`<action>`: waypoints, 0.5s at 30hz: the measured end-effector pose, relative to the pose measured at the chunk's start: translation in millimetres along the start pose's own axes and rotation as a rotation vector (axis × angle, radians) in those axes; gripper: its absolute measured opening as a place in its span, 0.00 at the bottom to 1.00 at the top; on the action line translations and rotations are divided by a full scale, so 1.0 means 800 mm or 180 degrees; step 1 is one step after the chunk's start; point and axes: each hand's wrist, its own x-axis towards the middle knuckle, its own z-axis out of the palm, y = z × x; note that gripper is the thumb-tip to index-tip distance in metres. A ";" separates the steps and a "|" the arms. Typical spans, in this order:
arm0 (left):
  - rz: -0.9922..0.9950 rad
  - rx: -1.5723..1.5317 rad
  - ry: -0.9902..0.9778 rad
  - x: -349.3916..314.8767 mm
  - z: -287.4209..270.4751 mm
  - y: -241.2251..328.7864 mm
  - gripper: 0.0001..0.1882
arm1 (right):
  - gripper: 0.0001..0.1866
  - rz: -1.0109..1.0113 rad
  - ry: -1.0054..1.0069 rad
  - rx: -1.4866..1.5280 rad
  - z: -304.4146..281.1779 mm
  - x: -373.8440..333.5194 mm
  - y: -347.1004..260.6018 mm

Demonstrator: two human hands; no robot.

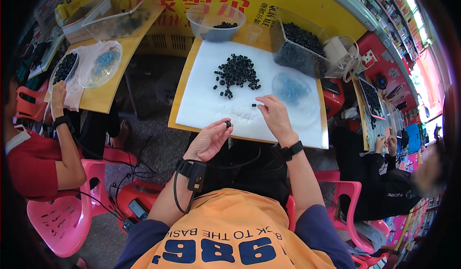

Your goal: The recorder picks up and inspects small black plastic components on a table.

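Black piece (228, 124) | left fingers (217, 126) pinched round it (partly hidden) | right fingers (264, 100) pinch second piece (254, 105), detail too small

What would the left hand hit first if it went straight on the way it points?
Probably the right hand, at its fingertips or the small black piece there. The left hand points forward and rightward, toward them. Heights are hard to judge, so it might pass under or over.

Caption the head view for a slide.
Left hand and right hand each hold a small black part near a loose black pile.
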 end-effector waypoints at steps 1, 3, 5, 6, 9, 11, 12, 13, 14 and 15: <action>-0.0069 -0.0116 -0.0006 0.000 -0.003 0.001 0.15 | 0.11 -0.0265 -0.0159 -0.0300 0.007 0.006 0.012; -0.0121 -0.0284 -0.0064 0.000 -0.006 0.002 0.14 | 0.10 -0.0550 -0.0324 -0.0617 0.014 0.012 0.025; -0.0161 -0.0467 -0.0101 0.000 -0.011 0.003 0.14 | 0.09 -0.0471 -0.0588 -0.0881 0.021 0.015 0.028; -0.0198 -0.0558 -0.0089 0.001 -0.013 0.002 0.13 | 0.09 -0.0490 -0.0608 -0.0882 0.020 0.016 0.031; -0.0204 -0.0634 -0.0026 0.001 -0.009 0.002 0.12 | 0.09 -0.0295 -0.0386 -0.0560 0.018 0.015 0.019; -0.0186 -0.0566 0.0055 -0.003 -0.004 0.004 0.13 | 0.08 0.0659 -0.0382 0.0447 0.013 0.011 -0.022; -0.0165 -0.0582 0.0076 -0.003 -0.004 0.005 0.13 | 0.08 0.0651 -0.0413 0.0458 0.018 0.009 -0.027; -0.0184 -0.0531 0.0059 -0.002 -0.003 0.004 0.13 | 0.06 0.0883 -0.0466 0.1184 0.019 0.004 -0.030; -0.0202 -0.0478 0.0044 -0.002 -0.003 0.003 0.13 | 0.05 0.1111 -0.0514 0.1914 0.020 0.002 -0.032; -0.0205 -0.0484 0.0051 -0.002 -0.004 0.003 0.13 | 0.05 0.1119 -0.0521 0.1913 0.025 0.000 -0.032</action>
